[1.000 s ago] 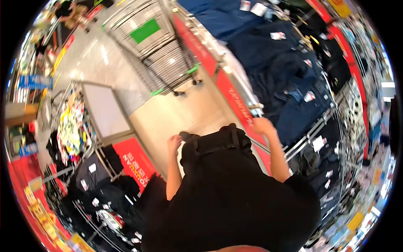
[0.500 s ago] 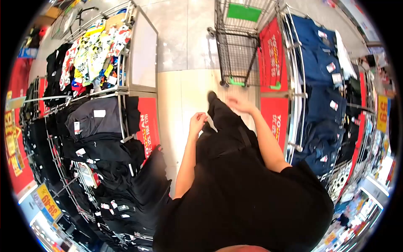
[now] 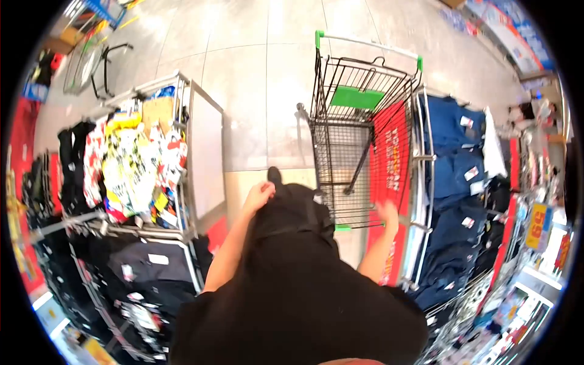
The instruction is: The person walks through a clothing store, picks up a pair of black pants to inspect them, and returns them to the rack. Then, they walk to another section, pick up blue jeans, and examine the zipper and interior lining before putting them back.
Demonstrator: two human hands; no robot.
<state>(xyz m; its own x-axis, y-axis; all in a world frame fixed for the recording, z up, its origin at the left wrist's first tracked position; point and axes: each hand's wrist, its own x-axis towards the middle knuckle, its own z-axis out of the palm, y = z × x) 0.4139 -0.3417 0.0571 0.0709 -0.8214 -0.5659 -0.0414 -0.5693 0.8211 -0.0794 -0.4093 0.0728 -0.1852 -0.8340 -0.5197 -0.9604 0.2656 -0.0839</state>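
My left hand (image 3: pixel 260 194) is in front of my body on the left, its fingers curled in and nothing showing in them. It is beside my black trousers (image 3: pixel 292 210). My right hand (image 3: pixel 387 213), smeared by motion, is at the near right corner of a black wire shopping cart (image 3: pixel 344 152), overlapping the cart's edge and the red panel (image 3: pixel 391 152) beside it. The cart has green corner pieces, a green plate (image 3: pixel 357 98) and a handle (image 3: pixel 371 44) at its far end. One dark shoe (image 3: pixel 275 176) shows ahead on the tiles.
On the left, a rack holds bright printed clothes (image 3: pixel 131 164), with dark folded garments (image 3: pixel 155 264) nearer me. A rack of navy garments (image 3: pixel 453 164) lines the right. Pale floor tiles (image 3: pixel 243 109) run between them. Further off at left stands another cart (image 3: pixel 85 67).
I have moved forward along the aisle, so the cart and racks appear closer. My right hand has swung rightward to the cart's near end; my left stays curled.
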